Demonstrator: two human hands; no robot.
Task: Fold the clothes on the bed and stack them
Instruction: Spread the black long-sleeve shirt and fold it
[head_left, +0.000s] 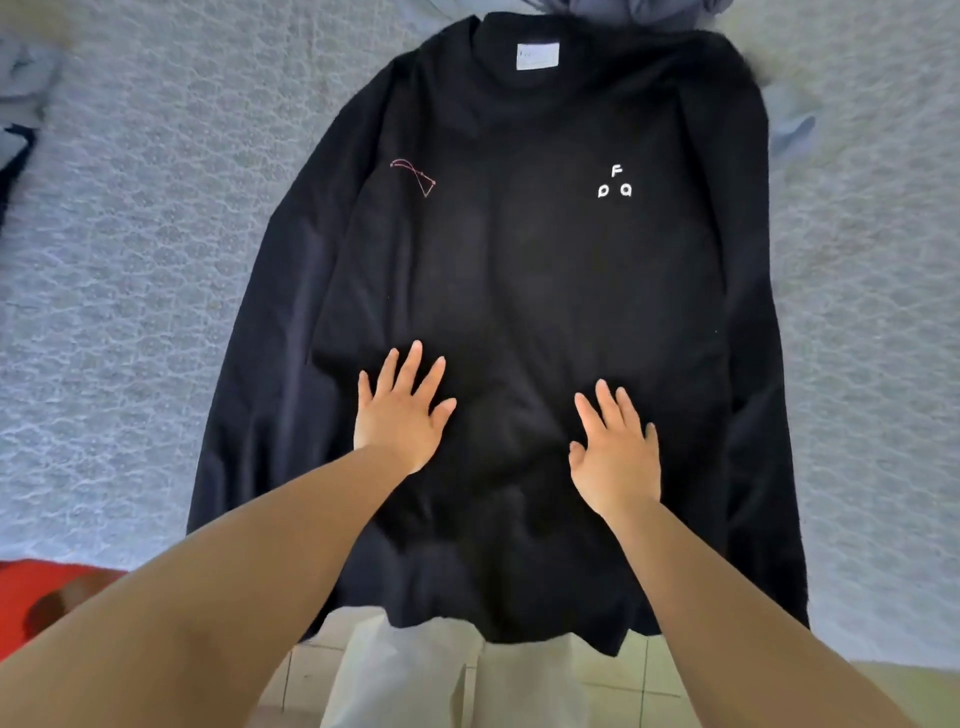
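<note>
Black sweatshirt flat on bed (collar far), lengthwise away

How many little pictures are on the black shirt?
2, not counting the white neck label. A thin red line drawing sits on the black shirt chest's left side, white letters on its right side. Others may hide underneath.

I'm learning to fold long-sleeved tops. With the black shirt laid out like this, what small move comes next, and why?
Probably slide the left hand out to the left sleeve and fold it across the body. The black shirt lies flat and face up on the bedspread, both sleeves still lie alongside the body, and both hands, the right hand included, rest open on the cloth.
</note>
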